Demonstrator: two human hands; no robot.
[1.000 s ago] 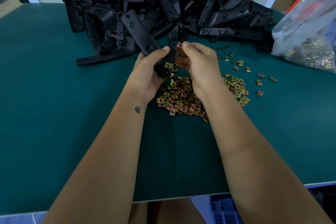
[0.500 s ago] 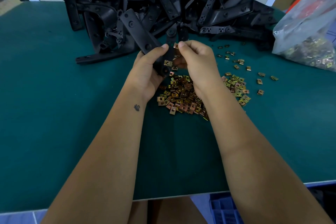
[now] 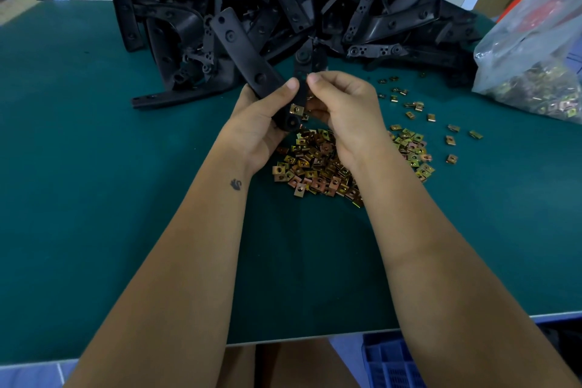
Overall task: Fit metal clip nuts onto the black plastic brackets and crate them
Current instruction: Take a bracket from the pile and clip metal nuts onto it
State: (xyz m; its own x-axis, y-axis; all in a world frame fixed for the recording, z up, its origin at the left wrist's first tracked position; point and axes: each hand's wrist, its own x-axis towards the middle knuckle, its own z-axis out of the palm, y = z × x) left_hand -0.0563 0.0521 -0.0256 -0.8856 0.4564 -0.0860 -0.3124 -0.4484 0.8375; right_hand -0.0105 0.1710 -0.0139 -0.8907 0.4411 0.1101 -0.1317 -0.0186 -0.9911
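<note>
At the near edge, below the table [image 3: 94, 230] with its green mat, a blue crate [image 3: 393, 362] shows at the lower right beside the person's bare legs. Both forearms reach forward over the mat to a loose pile of metal clip nuts [image 3: 318, 167], which lies under and just beyond the wrists, with scattered nuts [image 3: 412, 142] spreading off to the right. Above that pile the left hand [image 3: 261, 123] grips a black plastic bracket [image 3: 242, 53], fingers curled round its lower end and the thumb pressed on its face, so the long arm tilts up and away to the left. One clip nut [image 3: 296, 109] sits fitted on the bracket's lower part. The right hand [image 3: 343, 104] is curled close against the bracket, fingertips touching it by the left thumb; whether it pinches a nut cannot be told. Behind lies a heap of black brackets [image 3: 315, 3], and far right a clear plastic bag [image 3: 535, 50] of more nuts.
</note>
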